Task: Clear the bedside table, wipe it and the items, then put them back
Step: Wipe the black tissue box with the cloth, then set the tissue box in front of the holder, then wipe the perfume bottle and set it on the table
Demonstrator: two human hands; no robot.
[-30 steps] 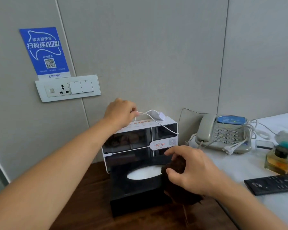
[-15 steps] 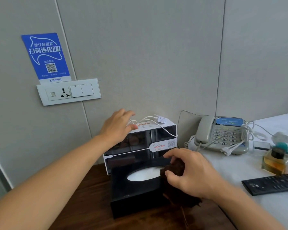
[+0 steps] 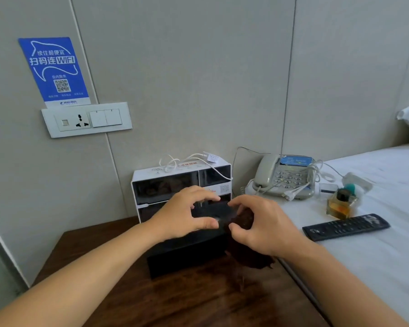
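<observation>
While the black tissue box (image 3: 187, 256) sits on the dark wooden bedside table (image 3: 198, 298), in front of the white display box (image 3: 180, 182) against the wall, you are at the clearing or wiping step for that box. Your left hand (image 3: 182, 215) arches over the top of the tissue box with thumb and fingers spread and curved; whether it actually grips the box cannot be told, because the fingertips are blurred. Your right hand (image 3: 262, 225) pinches a dark brown cloth (image 3: 246, 253), which hangs down against the right end of the tissue box.

The telephone (image 3: 283, 178), the perfume bottle (image 3: 340, 204) and the remote control (image 3: 345, 226) lie on the white bed (image 3: 376, 256) to the right, so most of the clearing appears done. A white cable (image 3: 189, 161) is coiled on top of the display box.

Judged from this layout, the next move calls for a firm hold on the tissue box with the left hand so the right can pass the cloth over its surfaces. Steady the box at its sides, not over the opening. Keep the cloth bunched so it does not snag the tissue.
</observation>
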